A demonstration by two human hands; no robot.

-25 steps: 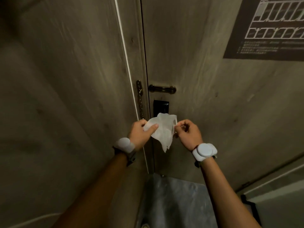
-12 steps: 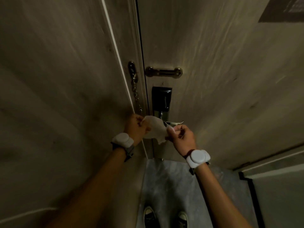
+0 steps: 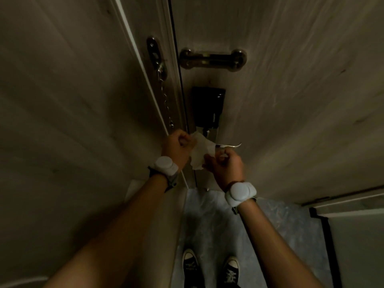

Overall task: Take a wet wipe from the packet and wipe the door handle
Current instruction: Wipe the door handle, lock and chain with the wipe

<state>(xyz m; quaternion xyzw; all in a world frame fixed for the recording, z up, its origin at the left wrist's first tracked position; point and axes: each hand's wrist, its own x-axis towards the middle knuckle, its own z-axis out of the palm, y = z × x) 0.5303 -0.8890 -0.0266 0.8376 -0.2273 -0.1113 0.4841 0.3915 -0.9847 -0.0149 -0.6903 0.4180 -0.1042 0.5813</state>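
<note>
The left hand (image 3: 179,146) is curled shut, pinching one end of the wet wipe (image 3: 200,151); the right hand (image 3: 225,165) pinches the other end, so the crumpled sheet hangs between them just below the door handle (image 3: 228,145), near the door's (image 3: 291,100) latch edge. Bunched like this, the wipe could touch the lever with only a small patch, and a loose pinch might let it drop to the floor (image 3: 207,215). The packet is not in view.
</note>
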